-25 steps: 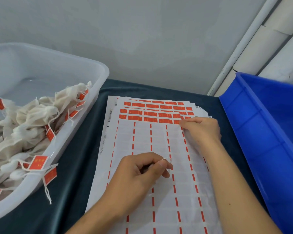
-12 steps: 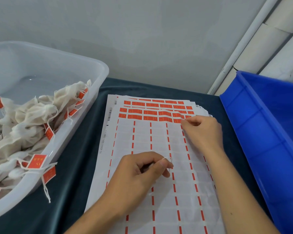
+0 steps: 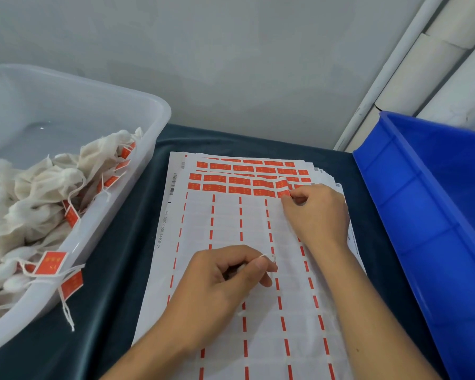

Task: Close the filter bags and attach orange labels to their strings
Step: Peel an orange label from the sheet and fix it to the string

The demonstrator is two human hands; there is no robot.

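A stack of label sheets lies on the dark cloth, with rows of orange labels left along its far edge. My right hand pinches one orange label at the right end of those rows, its edge lifted off the sheet. My left hand rests on the sheet nearer me, fingers curled, pinching the end of a white string; the bag it belongs to is hidden under the hand. Several closed filter bags with orange labels fill the clear tub at the left.
A blue plastic bin stands at the right, close to my right forearm. The grey wall runs behind the table, with white pipes at the back right. Strings and labels hang over the clear tub's near rim.
My right hand has peeled the orange label's edge up from the sheet; before, its fingertips lay flat on that spot. My left hand has stayed in place with the string.
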